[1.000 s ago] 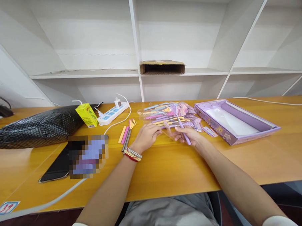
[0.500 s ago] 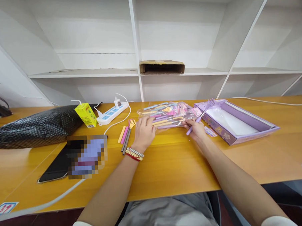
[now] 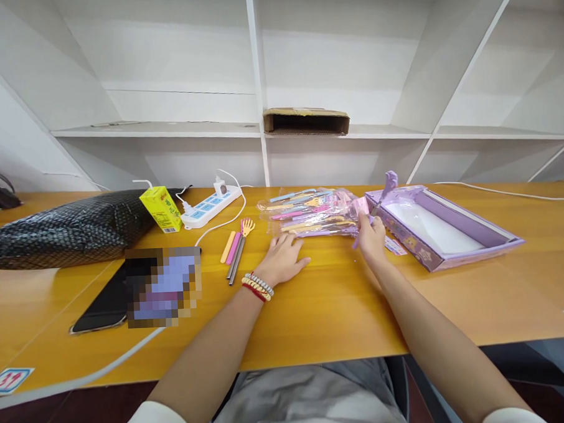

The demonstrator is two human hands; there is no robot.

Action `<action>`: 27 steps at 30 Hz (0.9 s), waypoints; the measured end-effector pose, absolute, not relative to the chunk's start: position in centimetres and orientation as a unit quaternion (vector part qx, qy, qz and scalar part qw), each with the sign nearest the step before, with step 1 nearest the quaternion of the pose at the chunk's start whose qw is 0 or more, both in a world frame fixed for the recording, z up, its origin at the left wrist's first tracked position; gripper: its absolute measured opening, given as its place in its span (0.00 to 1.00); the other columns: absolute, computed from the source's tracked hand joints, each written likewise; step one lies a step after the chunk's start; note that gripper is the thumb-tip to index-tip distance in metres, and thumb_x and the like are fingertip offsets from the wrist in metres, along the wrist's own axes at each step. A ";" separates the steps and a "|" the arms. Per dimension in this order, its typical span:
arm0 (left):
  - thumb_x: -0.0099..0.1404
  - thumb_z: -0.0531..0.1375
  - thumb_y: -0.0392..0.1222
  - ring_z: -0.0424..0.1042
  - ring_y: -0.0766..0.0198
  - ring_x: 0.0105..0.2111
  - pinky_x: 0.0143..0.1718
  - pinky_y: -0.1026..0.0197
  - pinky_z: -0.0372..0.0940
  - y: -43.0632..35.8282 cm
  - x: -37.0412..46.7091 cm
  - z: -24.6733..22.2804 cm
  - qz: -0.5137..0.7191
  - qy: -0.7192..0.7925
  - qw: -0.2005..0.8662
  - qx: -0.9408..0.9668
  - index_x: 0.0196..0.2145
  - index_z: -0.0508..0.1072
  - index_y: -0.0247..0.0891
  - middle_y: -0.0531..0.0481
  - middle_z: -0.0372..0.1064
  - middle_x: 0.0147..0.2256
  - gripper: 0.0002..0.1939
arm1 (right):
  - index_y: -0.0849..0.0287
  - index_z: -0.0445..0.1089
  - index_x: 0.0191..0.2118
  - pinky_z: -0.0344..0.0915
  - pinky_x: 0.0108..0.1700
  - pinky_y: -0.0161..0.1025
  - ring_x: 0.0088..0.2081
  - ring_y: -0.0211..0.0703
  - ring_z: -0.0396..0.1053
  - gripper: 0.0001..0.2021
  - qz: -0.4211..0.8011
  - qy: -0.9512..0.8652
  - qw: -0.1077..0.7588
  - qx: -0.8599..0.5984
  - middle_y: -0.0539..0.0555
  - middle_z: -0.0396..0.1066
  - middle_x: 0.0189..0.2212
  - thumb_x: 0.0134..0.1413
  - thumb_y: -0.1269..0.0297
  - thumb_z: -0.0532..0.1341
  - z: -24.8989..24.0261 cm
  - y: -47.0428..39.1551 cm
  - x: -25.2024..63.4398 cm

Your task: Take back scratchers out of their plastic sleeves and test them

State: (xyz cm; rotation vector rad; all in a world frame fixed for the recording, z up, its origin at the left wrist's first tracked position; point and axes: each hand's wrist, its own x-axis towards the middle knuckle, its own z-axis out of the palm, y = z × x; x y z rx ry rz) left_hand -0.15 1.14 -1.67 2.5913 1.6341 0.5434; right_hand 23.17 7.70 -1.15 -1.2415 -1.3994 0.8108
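Note:
My right hand (image 3: 371,235) is closed around a purple back scratcher (image 3: 391,182), whose claw head points up and away, seen from the side. Flat on the table with its fingers spread, my left hand (image 3: 286,259) holds nothing. Just beyond its fingertips lie several back scratchers in clear plastic sleeves (image 3: 310,216), with blue, yellow, pink and purple handles. Left of that hand are a pink-handled and a yellow-handled back scratcher (image 3: 237,258), out of any sleeve, side by side with their metal rods towards me.
A shallow purple box (image 3: 471,256) stands to the right, with a small card (image 3: 396,246) beside it. Leftward are a power strip (image 3: 211,208), a yellow drink carton (image 3: 161,210), a phone (image 3: 102,306) and a black wrapped parcel (image 3: 72,230). A cardboard box (image 3: 306,121) sits on the shelf.
My left hand has drawn back from the sleeved back scratchers and spread its fingers on the table. The purple back scratcher has turned in my right hand, its claw now seen side-on.

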 end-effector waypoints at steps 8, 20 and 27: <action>0.64 0.50 0.48 0.54 0.53 0.55 0.56 0.46 0.46 0.5 0.7 -0.9 0.228 0.516 0.021 0.825 0.49 0.66 0.40 0.43 0.59 0.52 0.18 | 0.59 0.64 0.21 0.44 0.14 0.32 0.12 0.30 0.49 0.24 0.523 -0.612 0.411 -0.427 0.45 0.50 0.09 0.50 0.42 0.51 -1.0 5.6 20.6; 0.66 0.46 0.48 0.67 0.60 0.35 0.39 0.58 0.61 0.0 2.0 -0.5 0.242 0.478 0.122 0.835 0.37 0.69 0.39 0.48 0.70 0.35 0.15 | 0.61 0.65 0.27 0.49 0.13 0.29 0.13 0.30 0.56 0.18 0.618 -0.561 0.426 -0.349 0.46 0.63 0.14 0.43 0.48 0.63 -1.4 5.3 19.9; 0.66 0.46 0.52 0.68 0.58 0.39 0.39 0.57 0.62 0.1 1.0 0.3 0.244 0.552 0.080 0.793 0.42 0.70 0.41 0.47 0.71 0.38 0.19 | 0.59 0.66 0.27 0.46 0.15 0.30 0.13 0.28 0.50 0.18 0.627 -0.443 0.533 -0.356 0.43 0.55 0.12 0.44 0.47 0.62 -0.5 6.8 22.1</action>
